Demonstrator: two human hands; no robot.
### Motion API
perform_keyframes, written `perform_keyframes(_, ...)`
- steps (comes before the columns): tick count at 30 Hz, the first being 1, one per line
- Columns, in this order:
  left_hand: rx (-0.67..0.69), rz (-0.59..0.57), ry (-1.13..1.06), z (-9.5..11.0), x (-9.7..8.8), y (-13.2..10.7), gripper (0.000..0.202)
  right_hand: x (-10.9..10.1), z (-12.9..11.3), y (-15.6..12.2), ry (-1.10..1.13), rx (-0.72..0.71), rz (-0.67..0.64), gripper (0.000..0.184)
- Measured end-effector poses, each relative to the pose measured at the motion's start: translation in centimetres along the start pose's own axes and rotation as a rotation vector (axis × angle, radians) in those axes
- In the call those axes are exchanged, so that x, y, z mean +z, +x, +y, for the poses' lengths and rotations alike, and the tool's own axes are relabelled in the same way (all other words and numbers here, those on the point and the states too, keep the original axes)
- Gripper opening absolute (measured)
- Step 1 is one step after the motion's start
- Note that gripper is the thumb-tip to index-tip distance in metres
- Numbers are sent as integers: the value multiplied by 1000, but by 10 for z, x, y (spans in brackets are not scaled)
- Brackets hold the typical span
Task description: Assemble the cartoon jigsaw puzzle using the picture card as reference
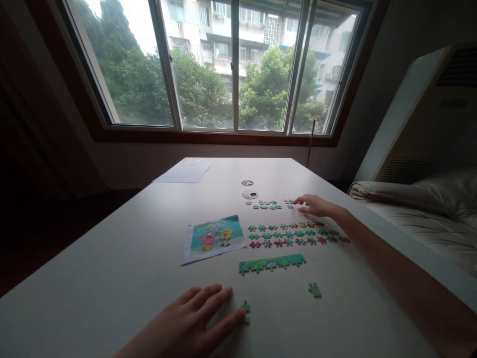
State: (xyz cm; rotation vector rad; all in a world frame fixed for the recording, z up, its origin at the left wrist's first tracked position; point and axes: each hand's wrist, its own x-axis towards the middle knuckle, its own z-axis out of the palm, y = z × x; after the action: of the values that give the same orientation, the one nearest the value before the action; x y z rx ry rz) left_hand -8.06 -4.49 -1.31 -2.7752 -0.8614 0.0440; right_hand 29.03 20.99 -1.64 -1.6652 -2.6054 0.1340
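The left hand [197, 313], fingers spread, touches a near puzzle piece [246, 307], while the right hand [316, 205], fingers parted, is at far loose pieces [289, 206], so a dragging right forearm [391, 268] could scatter the middle rows of pieces [299, 233] on the surface [112, 278].

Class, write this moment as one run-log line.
left hand: touching piece | right hand: at far pieces | strip: joined | picture: flat

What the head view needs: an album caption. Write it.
Left hand touching a green jigsaw piece, right hand beside small teal jigsaw pieces.
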Motion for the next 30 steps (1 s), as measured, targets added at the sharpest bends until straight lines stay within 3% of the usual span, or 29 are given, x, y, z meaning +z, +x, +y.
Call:
perform_keyframes(5,-1,15,7,0,2,0,55,-4,-18,-2,47,-114,-16,32)
perform_keyframes(12,11,137,-31,-5,14,-5,50,-5,-18,-2,60,-91,14,32)
perform_keyframes(20,-22,121,-18,-3,30,-10,61,-4,-19,0,86,-69,-29,29)
perform_keyframes(30,-9,138,4,-4,24,-7,62,0,-18,4,106,-86,-1,28)
